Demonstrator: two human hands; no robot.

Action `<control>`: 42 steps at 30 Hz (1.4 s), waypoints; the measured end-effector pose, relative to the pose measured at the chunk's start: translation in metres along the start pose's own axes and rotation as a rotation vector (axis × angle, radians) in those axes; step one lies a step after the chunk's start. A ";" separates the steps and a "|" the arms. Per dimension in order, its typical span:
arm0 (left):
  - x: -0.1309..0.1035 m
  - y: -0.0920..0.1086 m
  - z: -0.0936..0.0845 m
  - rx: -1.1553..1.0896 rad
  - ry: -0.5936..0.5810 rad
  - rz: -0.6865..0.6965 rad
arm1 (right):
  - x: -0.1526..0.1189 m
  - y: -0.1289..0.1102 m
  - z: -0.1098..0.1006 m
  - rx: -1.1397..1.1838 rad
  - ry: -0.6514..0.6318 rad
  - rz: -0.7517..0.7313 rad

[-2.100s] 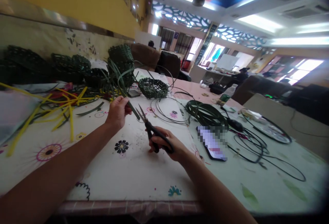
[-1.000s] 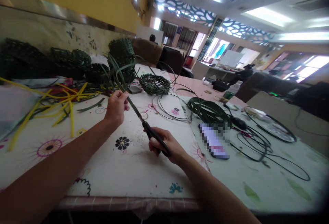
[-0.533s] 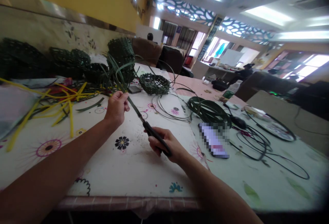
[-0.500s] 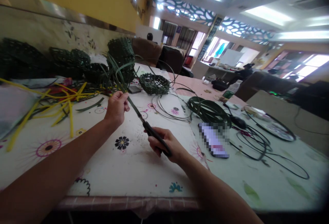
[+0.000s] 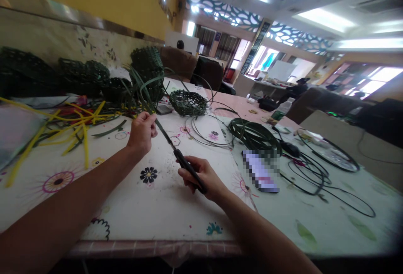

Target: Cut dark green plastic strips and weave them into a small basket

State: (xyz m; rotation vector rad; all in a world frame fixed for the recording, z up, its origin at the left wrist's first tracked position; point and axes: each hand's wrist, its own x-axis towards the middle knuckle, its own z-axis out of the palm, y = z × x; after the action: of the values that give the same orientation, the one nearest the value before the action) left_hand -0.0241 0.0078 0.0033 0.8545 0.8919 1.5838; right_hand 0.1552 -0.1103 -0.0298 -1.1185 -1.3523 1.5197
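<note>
My left hand is closed in a pinch on a flat dark green strip. From there the strip slants down to the right toward the scissors. My right hand is wrapped around the black-handled scissors, their tip pointing up and left at the strip's near end. Whether the blades are apart I cannot tell. Beyond my left hand, a bunch of loose green strips fans upward beside a tall green woven basket. A shallow green woven basket sits farther back.
Yellow strips lie scattered at the left. Coiled green strip and a pixelated phone are on the right. Thin dark loops trail over the pale tablecloth. A plastic bottle stands farther back.
The whole view has shifted very slightly. Both hands keep their hold on the strip and the scissors, with hardly any visible movement.
</note>
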 end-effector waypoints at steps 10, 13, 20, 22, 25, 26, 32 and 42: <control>-0.012 -0.007 0.004 -0.001 -0.051 -0.004 | 0.001 0.000 -0.002 -0.003 0.000 -0.015; -0.007 -0.008 0.002 -0.025 -0.040 -0.029 | -0.002 -0.002 -0.001 -0.032 -0.007 -0.016; 0.019 -0.002 -0.012 -0.063 0.004 -0.060 | -0.004 -0.003 0.001 -0.077 -0.008 0.014; 0.019 -0.001 -0.012 -0.054 -0.007 -0.061 | -0.003 0.001 0.001 -0.101 0.002 0.008; 0.011 0.000 -0.007 -0.049 -0.020 -0.052 | 0.000 0.006 0.000 -0.109 0.007 0.000; 0.009 0.000 -0.006 -0.051 -0.021 -0.049 | 0.000 0.007 0.000 -0.108 0.005 -0.004; 0.004 -0.003 -0.003 -0.070 0.001 -0.031 | -0.001 0.008 0.003 -0.052 -0.010 -0.049; 0.007 -0.002 -0.006 -0.066 -0.004 -0.055 | -0.007 0.002 0.008 -0.047 -0.016 -0.029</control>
State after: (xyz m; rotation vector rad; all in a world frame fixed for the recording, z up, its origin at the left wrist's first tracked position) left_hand -0.0295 0.0144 -0.0010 0.7800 0.8486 1.5554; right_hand 0.1499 -0.1198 -0.0307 -1.1126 -1.4158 1.4858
